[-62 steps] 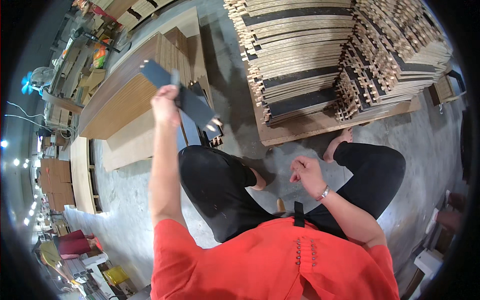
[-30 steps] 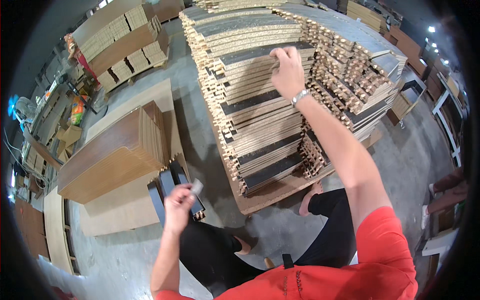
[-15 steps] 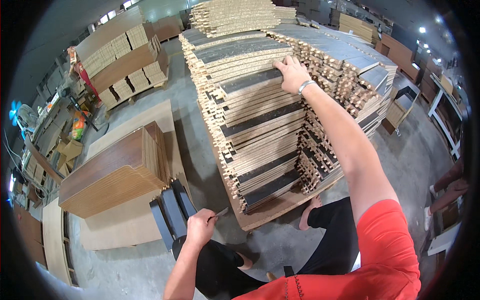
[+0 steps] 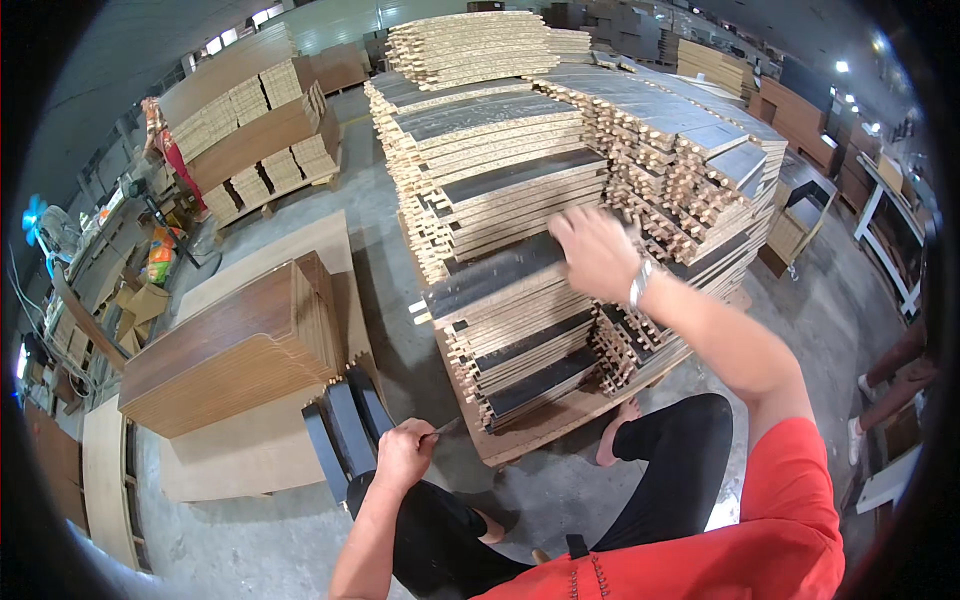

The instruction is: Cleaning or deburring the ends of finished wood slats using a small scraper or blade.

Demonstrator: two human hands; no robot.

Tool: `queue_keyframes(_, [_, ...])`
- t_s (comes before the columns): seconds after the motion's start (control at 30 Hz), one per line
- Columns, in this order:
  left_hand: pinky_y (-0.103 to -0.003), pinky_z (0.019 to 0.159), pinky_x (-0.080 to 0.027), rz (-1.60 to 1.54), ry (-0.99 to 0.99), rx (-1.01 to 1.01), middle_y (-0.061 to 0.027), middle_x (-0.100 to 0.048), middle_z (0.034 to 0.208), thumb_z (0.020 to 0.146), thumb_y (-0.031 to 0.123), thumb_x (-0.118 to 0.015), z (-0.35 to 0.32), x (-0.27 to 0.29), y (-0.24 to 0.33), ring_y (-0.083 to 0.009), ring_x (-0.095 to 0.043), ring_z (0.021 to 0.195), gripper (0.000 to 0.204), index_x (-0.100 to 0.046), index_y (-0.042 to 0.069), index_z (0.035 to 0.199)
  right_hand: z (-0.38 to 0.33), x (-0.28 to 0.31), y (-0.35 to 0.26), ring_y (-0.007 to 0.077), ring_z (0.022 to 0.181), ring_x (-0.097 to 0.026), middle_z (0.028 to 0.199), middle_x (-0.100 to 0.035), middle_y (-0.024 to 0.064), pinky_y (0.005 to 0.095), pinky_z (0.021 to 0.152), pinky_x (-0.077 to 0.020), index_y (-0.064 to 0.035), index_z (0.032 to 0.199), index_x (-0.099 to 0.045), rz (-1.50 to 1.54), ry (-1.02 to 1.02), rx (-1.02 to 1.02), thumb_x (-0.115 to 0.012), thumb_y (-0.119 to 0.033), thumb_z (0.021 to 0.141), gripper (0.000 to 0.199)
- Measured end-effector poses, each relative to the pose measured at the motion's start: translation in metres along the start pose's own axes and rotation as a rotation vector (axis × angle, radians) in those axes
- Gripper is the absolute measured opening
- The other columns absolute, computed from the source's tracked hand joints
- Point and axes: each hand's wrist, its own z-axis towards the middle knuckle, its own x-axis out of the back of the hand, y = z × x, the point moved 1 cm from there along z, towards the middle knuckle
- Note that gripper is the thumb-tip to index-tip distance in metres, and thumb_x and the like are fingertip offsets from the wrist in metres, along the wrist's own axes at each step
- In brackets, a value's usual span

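My right hand (image 4: 600, 255), smeared by motion, is closed at the right end of a dark-topped board (image 4: 500, 277). Two pale dowels show at this board's left end, which juts out past the boards beneath. Around it rises a tall stack of boards (image 4: 530, 200) with chipboard edges, some dark on top, dowels bristling from their ends. Low at the left, my left hand (image 4: 404, 455) is closed around a thin blade-like tool (image 4: 446, 428) whose tip points right. Beside that hand, near my knee, several dark narrow pieces (image 4: 345, 430) stand side by side.
A pile of brown panels (image 4: 220, 350) lies on a flat tan sheet (image 4: 225, 465) at the left. Further back is a pallet of stacked boards (image 4: 250, 120). A fan (image 4: 55, 235) and a person (image 4: 165, 150) are at the far left. Another person's legs (image 4: 895, 385) show at the right.
My right hand has moved down and nearer from the stack's upper part. A dark-topped board now lies out of line with the stack under it. My left hand has stayed nearly still.
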Motion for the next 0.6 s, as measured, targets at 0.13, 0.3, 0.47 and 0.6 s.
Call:
queue_keyframes(0.13, [-0.042, 0.071, -0.051, 0.017, 0.0, 0.011, -0.0123, -0.066, 0.083, 0.076, 0.01, -0.068, -0.006, -0.002, 0.005, -0.0334, -0.064, 0.079, 0.008, -0.065, 0.004, 0.081, -0.087, 0.0, -0.028, 0.0354, 0.088, -0.063, 0.091, -0.063, 0.0214, 0.0444, 0.077, -0.0499, -0.0004, 0.102, -0.054, 0.451, -0.556, -0.484, -0.069, -0.026, 0.077, 0.039])
queue_keyframes(0.3, [-0.044, 0.069, -0.05, 0.038, -0.032, -0.055, -0.0146, -0.062, 0.078, 0.075, 0.008, -0.064, 0.002, -0.009, 0.007, -0.0361, -0.062, 0.077, 0.005, -0.061, 0.004, 0.074, -0.227, -0.091, -0.046, 0.0193, 0.082, -0.061, 0.092, -0.063, 0.0098, 0.033, 0.072, -0.0489, 0.0017, 0.114, -0.055, 1.462, -0.666, -0.691, -0.07, -0.02, 0.071, 0.05])
queue_keyframes(0.47, [-0.043, 0.07, -0.05, 0.071, -0.012, -0.068, -0.0159, -0.062, 0.08, 0.077, 0.006, -0.063, 0.008, -0.006, 0.012, -0.0365, -0.062, 0.078, 0.003, -0.062, 0.003, 0.078, -0.241, -0.084, -0.09, 0.0105, 0.067, -0.056, 0.075, -0.057, 0.0045, 0.0268, 0.059, -0.0458, 0.0024, 0.103, -0.056, 1.675, -0.88, -0.948, -0.072, -0.015, 0.074, 0.038])
queue_keyframes(0.6, [-0.042, 0.07, -0.049, 0.071, -0.062, -0.009, -0.0153, -0.063, 0.08, 0.076, 0.005, -0.066, 0.014, -0.014, 0.016, -0.0351, -0.063, 0.077, 0.006, -0.063, 0.001, 0.079, -0.233, -0.084, -0.105, 0.0142, 0.081, -0.059, 0.091, -0.064, 0.01, 0.0291, 0.071, -0.0479, 0.0066, 0.109, -0.057, 1.468, -0.644, -0.975, -0.08, -0.024, 0.072, 0.053])
